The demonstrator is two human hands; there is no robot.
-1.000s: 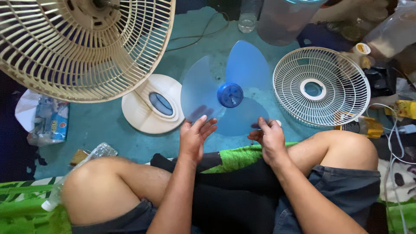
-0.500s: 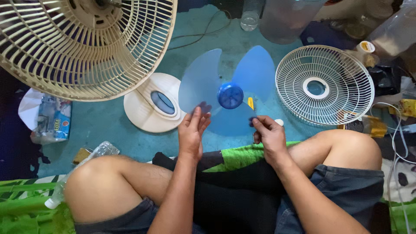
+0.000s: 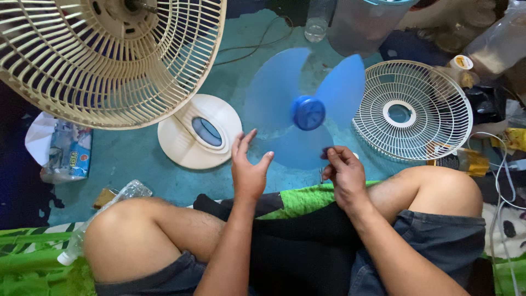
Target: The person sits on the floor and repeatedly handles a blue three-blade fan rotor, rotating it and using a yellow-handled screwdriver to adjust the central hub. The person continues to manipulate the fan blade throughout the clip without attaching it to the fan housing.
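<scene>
1. Nearest, the person sits cross-legged on a green cloth, knees spread to either side, both forearms reaching forward over the lap.
2. Now the left hand is open, fingers spread and lifted, holding nothing; half a second ago its fingertips lay against the lower edge of the blue fan blade, and they have since come off it.
3. The right hand pinches the near edge of the blade between thumb and fingertips, much as it did before, though it has shifted slightly right.
4. The blade itself has turned since the earlier frames: its lobes sit at a different angle, and its round blue hub faces up, just beyond both hands, over the teal floor.
5. Left of the blade lies the round cream fan base, unmoved.
6. Right of it rests the white front grille, flat on the floor.
7. Farthest left, the cream rear guard with its motor looms large at the top of the view.
</scene>
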